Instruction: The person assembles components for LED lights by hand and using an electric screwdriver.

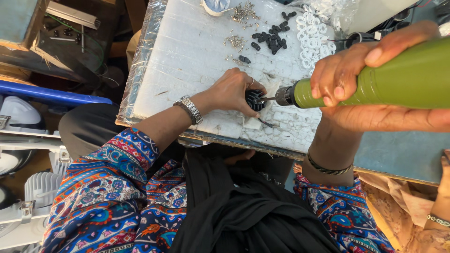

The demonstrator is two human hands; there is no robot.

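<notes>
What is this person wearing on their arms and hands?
Both sleeves are a bright paisley-patterned fabric in blue, red and orange, pushed up to leave the forearms bare. The left hand has a silver metal link wristwatch at the wrist and a thin ring on one finger. The right hand has a dark thin bangle around its wrist.

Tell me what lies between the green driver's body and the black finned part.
Head view: only the green driver's metal chuck and bit span it, bit tip meeting the black finned part.

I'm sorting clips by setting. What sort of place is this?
Probably a small assembly workshop: a green electric screwdriver drives into a black finned part on a white foam board strewn with small metal screws.
</notes>
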